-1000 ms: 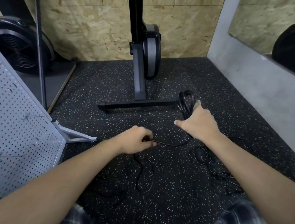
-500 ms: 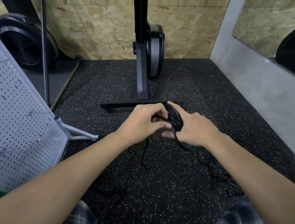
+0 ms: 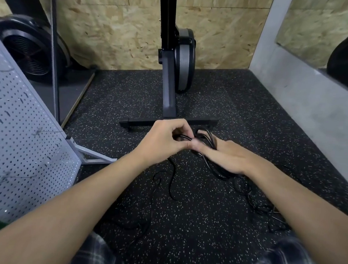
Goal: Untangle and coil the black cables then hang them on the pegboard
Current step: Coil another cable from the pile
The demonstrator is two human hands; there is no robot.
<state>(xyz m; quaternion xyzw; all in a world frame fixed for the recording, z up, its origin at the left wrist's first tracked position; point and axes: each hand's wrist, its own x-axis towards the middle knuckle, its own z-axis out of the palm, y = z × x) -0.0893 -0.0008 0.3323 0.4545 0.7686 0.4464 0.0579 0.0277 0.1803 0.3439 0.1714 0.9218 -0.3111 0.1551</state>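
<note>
Black cable [image 3: 170, 186] is spread in loose bends over the speckled rubber floor [image 3: 213, 230], between the two forearms. A knotted tangle [image 3: 267, 211] of it is seen lower right, beside the right forearm and well apart from the pegboard [image 3: 21, 139]. The pegboard, grey and perforated, is stood tilted at the left edge, propped on a grey foot [image 3: 95, 156], and a few thin wire hooks are seen on its face.

Both hands are brought together just in front of the base bar [image 3: 144, 125] of a dark machine [image 3: 168, 89], which is set against a chipboard wall [image 3: 114, 32]. The left hand [image 3: 164, 139] is closed, its fingers curled inward, and a strand of the cable is pinched at their tips. The right hand [image 3: 223, 155] is turned back upward. A small coil [image 3: 208, 136] of several loops is held in it, pressed by the thumb [image 3: 197, 143], with the loops rising above the knuckles. How the remaining right fingers lie beneath the coil cannot be told. The thumbs of the two hands are touching. From below the right hand the cable is trailed down toward the tangle. Plaid trousers [image 3: 99, 256] are seen at the bottom.
</note>
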